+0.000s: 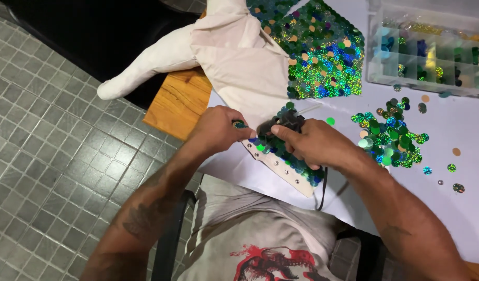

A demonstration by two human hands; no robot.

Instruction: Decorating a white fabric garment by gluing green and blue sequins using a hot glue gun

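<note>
A cream fabric garment lies across the table, partly covered with shiny green and blue sequins. My left hand pinches the fabric's lower edge and holds a small green sequin by its fingers. My right hand grips a black glue gun, its clear glue stick pointing up to the right and its black cord running down toward me. The gun's tip sits over the sequinned strip between both hands.
A heap of loose green and blue sequins lies on the white table cover to the right. A clear compartment box with sorted sequins stands at the back right. The wooden table corner juts over grey floor tiles.
</note>
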